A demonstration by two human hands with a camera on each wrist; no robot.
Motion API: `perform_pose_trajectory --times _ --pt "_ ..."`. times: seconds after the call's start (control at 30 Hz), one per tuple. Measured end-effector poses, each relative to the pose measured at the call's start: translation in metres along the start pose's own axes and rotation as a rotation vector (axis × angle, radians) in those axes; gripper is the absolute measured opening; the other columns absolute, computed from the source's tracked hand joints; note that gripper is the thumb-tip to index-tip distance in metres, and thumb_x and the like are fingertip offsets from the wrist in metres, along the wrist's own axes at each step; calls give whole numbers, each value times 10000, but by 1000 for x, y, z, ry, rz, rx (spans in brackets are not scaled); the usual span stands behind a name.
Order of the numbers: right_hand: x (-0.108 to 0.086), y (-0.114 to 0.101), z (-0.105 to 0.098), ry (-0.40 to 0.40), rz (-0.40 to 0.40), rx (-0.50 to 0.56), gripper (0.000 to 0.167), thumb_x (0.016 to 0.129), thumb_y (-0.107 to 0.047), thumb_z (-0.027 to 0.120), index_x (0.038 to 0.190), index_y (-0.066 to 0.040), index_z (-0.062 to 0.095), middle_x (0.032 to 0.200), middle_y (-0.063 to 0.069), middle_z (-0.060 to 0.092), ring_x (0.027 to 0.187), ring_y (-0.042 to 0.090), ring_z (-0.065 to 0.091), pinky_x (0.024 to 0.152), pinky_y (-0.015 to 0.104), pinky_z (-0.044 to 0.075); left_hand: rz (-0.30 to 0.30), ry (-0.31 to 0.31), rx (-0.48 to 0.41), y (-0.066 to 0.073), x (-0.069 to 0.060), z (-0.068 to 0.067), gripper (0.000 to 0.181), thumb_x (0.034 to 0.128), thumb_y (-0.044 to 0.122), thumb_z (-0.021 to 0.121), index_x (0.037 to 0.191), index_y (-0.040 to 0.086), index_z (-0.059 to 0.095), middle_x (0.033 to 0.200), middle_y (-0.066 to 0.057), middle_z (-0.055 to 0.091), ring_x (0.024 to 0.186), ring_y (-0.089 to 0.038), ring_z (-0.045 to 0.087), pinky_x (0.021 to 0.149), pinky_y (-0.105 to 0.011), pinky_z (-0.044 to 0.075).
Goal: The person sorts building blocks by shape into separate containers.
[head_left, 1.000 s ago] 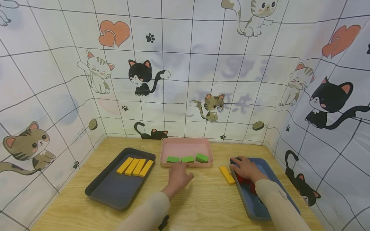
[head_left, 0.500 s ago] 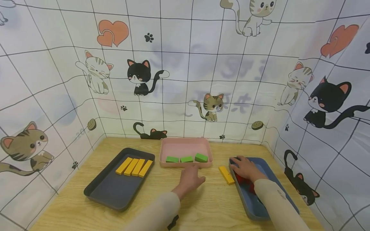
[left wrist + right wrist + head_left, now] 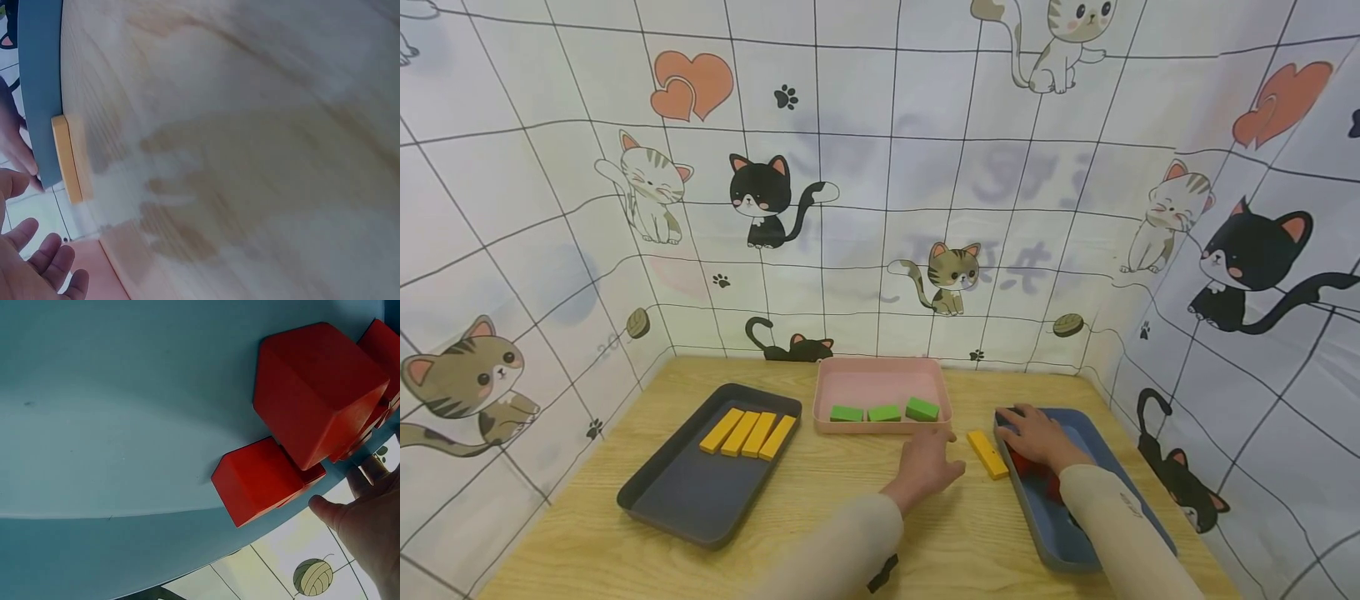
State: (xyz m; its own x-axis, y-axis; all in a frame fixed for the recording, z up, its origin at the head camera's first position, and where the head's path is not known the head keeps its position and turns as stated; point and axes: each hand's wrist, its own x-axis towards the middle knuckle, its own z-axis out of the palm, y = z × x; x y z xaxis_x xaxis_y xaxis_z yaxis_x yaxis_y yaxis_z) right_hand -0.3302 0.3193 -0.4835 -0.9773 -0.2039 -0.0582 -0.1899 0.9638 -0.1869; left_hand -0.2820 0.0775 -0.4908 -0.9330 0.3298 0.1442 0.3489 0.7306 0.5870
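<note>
My left hand (image 3: 925,467) is above the wooden table, its fingers loosely spread and holding nothing. To its right, a yellow block (image 3: 987,454) lies on the table, close beside the blue tray (image 3: 1060,546). In the left wrist view the fingers (image 3: 49,251) stand apart from that block (image 3: 67,159). My right hand (image 3: 1037,437) is at the blue tray's far left edge, partly covering several red blocks (image 3: 1028,467). The right wrist view has extended fingers (image 3: 331,509) beside the tray's rim, near the red blocks (image 3: 319,387); whether they touch any is unclear.
A pink tray (image 3: 883,379) with three green blocks (image 3: 883,413) stands at the back middle. On the left is a dark grey tray (image 3: 685,500) holding several yellow blocks (image 3: 741,432). Cat-patterned cloth walls (image 3: 857,192) enclose the table (image 3: 820,475) at the back and sides.
My left hand has moved right, from in front of the pink tray's left half to near the loose yellow block. The right hand and the blocks stay where they were.
</note>
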Motion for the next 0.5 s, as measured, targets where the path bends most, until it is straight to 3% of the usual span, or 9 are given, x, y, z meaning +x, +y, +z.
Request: perform_pose_trajectory --times 0.23,0.5 --pt "0 -1 -2 -1 -3 -3 537 1033 -385 485 1486 -97 455 1462 325 363 1315 553 350 1011 737 254 -43 -33 -1 15 6 11 429 871 318 742 1248 128 665 1331 -64 564 1268 -260 489 1039 -506 387" --pt "2 0 -1 3 10 -3 550 1024 -394 487 1481 -89 459 1454 329 368 1314 554 349 1010 741 253 -77 -20 24 26 10 18 416 852 295 751 1214 104 675 1268 -95 551 1142 -249 530 970 -458 430"
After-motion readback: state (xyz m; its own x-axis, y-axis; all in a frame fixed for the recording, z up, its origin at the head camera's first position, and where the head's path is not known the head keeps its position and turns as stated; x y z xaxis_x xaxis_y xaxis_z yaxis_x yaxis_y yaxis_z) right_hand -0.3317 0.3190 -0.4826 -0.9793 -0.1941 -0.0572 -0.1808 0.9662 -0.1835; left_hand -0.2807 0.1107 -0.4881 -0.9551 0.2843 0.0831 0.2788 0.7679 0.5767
